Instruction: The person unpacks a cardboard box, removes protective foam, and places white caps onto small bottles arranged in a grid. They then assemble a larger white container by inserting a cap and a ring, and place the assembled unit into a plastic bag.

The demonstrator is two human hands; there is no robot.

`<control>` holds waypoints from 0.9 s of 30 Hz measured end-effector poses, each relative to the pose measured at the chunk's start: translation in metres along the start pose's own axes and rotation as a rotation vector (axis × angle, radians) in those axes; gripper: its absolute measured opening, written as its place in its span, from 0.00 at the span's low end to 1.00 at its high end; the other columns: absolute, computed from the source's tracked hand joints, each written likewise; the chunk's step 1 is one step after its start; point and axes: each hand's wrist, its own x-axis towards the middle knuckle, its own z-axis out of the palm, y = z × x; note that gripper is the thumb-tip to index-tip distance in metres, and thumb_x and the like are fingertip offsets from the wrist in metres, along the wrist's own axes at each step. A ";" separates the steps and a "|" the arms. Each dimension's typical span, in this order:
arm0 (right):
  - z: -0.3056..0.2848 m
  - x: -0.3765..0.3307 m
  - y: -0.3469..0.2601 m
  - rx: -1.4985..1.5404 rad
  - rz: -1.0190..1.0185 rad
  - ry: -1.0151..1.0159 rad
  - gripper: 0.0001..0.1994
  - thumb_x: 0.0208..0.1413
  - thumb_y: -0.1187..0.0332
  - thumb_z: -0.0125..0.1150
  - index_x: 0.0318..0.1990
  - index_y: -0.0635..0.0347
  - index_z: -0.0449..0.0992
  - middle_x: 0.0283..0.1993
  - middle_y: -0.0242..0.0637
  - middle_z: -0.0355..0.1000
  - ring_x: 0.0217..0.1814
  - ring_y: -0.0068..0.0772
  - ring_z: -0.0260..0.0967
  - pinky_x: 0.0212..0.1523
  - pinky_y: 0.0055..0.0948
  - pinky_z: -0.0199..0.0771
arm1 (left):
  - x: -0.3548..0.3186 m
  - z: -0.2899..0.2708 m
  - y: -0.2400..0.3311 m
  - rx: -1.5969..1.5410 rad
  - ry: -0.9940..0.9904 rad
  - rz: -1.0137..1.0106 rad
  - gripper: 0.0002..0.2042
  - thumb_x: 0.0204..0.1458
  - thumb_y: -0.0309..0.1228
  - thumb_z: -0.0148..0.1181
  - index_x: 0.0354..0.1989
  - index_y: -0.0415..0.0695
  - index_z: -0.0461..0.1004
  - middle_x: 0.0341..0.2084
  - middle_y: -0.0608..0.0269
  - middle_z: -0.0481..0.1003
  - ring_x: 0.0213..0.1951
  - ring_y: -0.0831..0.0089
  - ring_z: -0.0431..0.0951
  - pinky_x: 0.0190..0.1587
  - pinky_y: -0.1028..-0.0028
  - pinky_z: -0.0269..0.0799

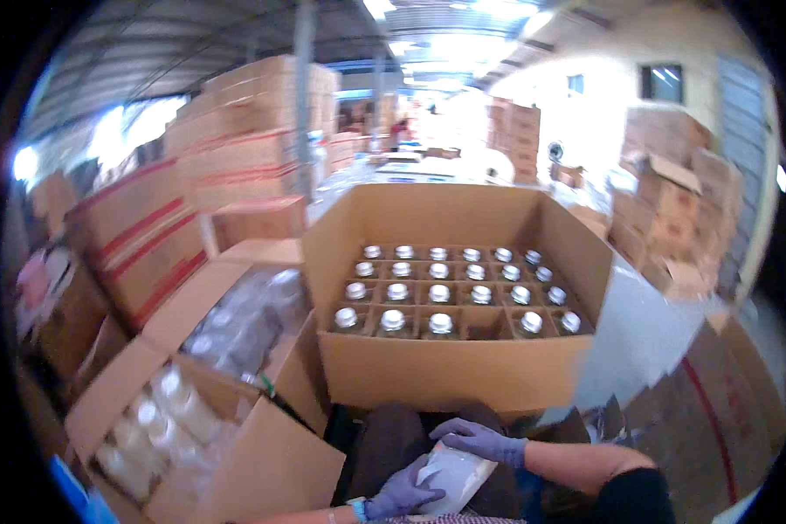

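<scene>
A warehouse or packing hall: beyond the gloved hands stands an open carton (454,262) with divider cells full of capped bottles (439,294), stacks of sealed cartons (236,131) rise far ahead and to their left, under a high metal roof (236,35) with strip lights

Both hands wear thin purple gloves of smooth, rubbery look, the left hand (402,493) and the right hand (479,438) alike. Between them, at the lower middle of the frame, lies a pale, glossy bottle (454,476). The open box (450,367) at centre is matt brown corrugated cardboard, with cardboard dividers. The caps (439,293) inside it shine like polished metal. At left, another carton (262,454) holds crinkled, shiny clear plastic wrap (240,327).
</scene>
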 end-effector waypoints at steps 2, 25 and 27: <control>0.007 -0.023 -0.012 -0.280 -0.054 0.094 0.21 0.66 0.59 0.54 0.62 0.57 0.69 0.63 0.43 0.66 0.68 0.45 0.61 0.69 0.40 0.59 | 0.004 0.008 0.011 -0.054 -0.014 -0.080 0.38 0.54 0.35 0.69 0.71 0.41 0.58 0.58 0.63 0.71 0.56 0.76 0.70 0.62 0.73 0.65; 0.016 -0.016 -0.078 -0.495 -0.405 -0.155 0.41 0.50 0.47 0.66 0.68 0.61 0.61 0.68 0.49 0.59 0.71 0.50 0.55 0.72 0.44 0.50 | -0.009 -0.055 -0.018 0.075 -0.121 0.073 0.40 0.46 0.42 0.74 0.68 0.42 0.64 0.55 0.57 0.76 0.54 0.72 0.74 0.60 0.70 0.67; 0.015 -0.018 -0.064 -0.414 -0.320 -0.127 0.45 0.48 0.44 0.67 0.68 0.62 0.60 0.67 0.49 0.59 0.72 0.49 0.54 0.73 0.43 0.49 | -0.010 -0.042 -0.029 0.243 0.018 0.025 0.41 0.45 0.40 0.75 0.68 0.42 0.64 0.53 0.59 0.77 0.52 0.74 0.75 0.59 0.71 0.69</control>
